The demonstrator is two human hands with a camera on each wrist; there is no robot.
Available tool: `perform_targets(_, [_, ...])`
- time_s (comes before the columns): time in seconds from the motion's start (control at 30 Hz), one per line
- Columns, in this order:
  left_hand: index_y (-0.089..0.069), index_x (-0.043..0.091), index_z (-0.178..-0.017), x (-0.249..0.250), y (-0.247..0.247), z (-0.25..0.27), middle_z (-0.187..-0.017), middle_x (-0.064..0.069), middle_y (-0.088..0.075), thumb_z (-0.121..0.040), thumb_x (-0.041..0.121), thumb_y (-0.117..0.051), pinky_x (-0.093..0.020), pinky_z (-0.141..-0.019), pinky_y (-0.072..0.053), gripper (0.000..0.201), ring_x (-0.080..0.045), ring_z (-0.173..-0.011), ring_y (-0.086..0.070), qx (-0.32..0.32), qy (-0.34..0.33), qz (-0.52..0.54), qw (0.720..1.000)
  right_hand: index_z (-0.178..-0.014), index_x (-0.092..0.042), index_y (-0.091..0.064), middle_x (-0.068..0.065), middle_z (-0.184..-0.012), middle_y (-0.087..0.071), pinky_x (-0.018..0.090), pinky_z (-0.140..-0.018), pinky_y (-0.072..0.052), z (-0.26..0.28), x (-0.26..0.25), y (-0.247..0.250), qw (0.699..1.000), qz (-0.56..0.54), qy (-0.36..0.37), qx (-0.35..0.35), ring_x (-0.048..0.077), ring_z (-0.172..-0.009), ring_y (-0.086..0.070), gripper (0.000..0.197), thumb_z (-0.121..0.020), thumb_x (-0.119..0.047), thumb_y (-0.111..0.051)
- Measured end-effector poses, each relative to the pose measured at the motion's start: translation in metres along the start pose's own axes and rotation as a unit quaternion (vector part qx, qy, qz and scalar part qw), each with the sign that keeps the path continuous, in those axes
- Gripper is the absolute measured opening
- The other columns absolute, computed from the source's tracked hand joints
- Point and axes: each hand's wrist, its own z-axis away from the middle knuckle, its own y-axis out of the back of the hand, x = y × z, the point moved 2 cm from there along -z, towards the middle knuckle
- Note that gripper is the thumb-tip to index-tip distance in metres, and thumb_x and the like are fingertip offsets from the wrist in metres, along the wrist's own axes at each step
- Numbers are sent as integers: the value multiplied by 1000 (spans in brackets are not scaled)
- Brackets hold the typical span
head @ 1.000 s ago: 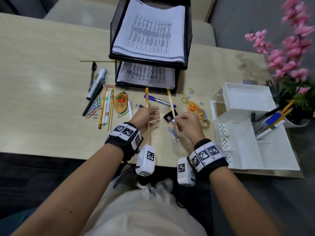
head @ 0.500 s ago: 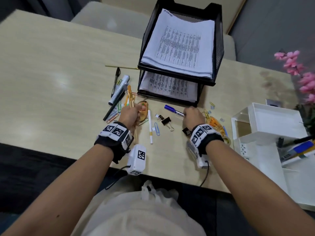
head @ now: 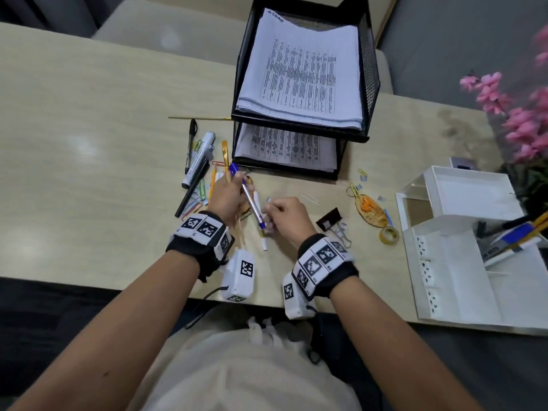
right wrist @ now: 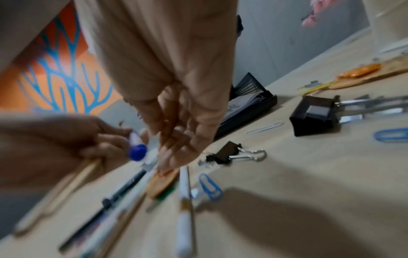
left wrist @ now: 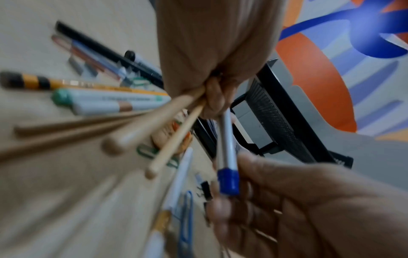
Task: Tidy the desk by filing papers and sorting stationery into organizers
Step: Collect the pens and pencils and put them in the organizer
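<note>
While the printed sheets (head: 299, 81) in the far tray (head: 369, 84) are blurring beyond reading, the left hand (head: 226, 197) is gripping wooden sticks (left wrist: 174, 136) and a blue pen (head: 252, 204) above the desk (head: 89, 143); the right hand (head: 286, 216), fingers curled, is pinching the pen's near end.

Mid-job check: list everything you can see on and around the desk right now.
black mesh two-tier tray: one, black, far middle
printed paper stacks: two, white, one per tier
white plastic desk organizer: one, white, right; pens inside
loose pens and markers: several, black, grey, white; left of tray
paper clips: many, mixed colours, scattered
black binder clips: two, right of hands
clear tape roll: one, yellowish, near organizer
wooden oval tag: one, orange print, beside tape
pink flowers: one spray, far right
left hand: holds wooden sticks and blue-capped pen
right hand: at pen's lower end; grip unclear
</note>
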Motion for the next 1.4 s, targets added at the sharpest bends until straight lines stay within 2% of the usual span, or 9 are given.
perform_targets(0.13, [-44,19,-80,7,16,-2,-72,3,-53,-101,23,-34,-18,-52,-37,24,-9,-59,-49,27,-71,-135,988,-93,2,-61,19,-90,-59,33,-69,-41,5,10,-17,958,287,5,3,32,-86,-56,24,-92,-18,-48])
perform_targets(0.23, [-45,13,-90,8,16,-1,-79,0,-53,-99,25,-39,-27,-66,-43,16,-14,-69,-52,8,-106,-202,974,-106,1,-59,19,-108,-59,35,-73,-43,14,14,-22,938,347,1,-5,35,-99,-57,24,-90,-14,-49])
perform_targets(0.5, [-56,23,-72,22,-87,38,-68,4,-49,-99,34,-38,-32,-68,-39,34,-20,-71,-46,-92,-176,-203,959,-86,-3,-65,16,-85,-69,19,-61,-40,69,18,88,962,108,54,243,22,-73,-57,9,-86,-9,-59])
perform_targets(0.6, [-68,11,-86,27,-161,65,-74,-15,-63,-94,28,-51,-31,-62,-39,26,-36,-72,-51,-159,-222,-207,939,-84,-3,-66,8,-74,-64,16,-65,-43,112,31,163,920,36,68,384,12,-67,-55,5,-82,-5,-62])
perform_targets(0.8, [-67,9,-85,25,-289,121,-77,1,-62,-84,22,-66,-24,-70,-39,13,-14,-76,-55,-283,-297,-275,870,-92,-3,-65,11,-89,-57,45,-81,-51,176,79,284,826,41,37,561,33,-87,-60,22,-88,-19,-50])
perform_targets(0.93, [-60,13,-81,7,-349,134,-84,-6,-65,-81,14,-67,-26,-73,-40,7,-19,-82,-57,-318,-316,-349,823,-98,-1,-64,19,-101,-64,33,-84,-48,174,105,325,830,64,13,553,31,-95,-60,20,-90,-9,-48])
perform_targets(1.03, [-67,2,-87,-8,-380,132,-93,-20,-70,-80,9,-65,-33,-83,-50,10,-33,-91,-64,-322,-310,-401,800,-107,-2,-62,15,-105,-62,8,-62,-35,164,117,338,854,72,-9,516,20,-91,-56,20,-93,-7,-48])
perform_targets(1.27, [-66,1,-96,-50,-400,120,-94,-19,-67,-87,10,-57,-23,-66,-30,15,-35,-95,-61,-310,-291,-473,771,-97,7,-65,25,-97,-64,27,-74,-41,136,137,353,904,118,-43,409,31,-91,-60,23,-92,-9,-49])
perform_targets(1.4, [-64,-3,-95,-60,-398,121,-88,-18,-65,-87,8,-56,-26,-64,-30,15,-36,-91,-60,-303,-321,-446,778,-74,-8,-62,5,-60,-51,16,-52,-35,135,126,348,910,-112,14,398,2,-53,-44,24,-93,-17,-52])
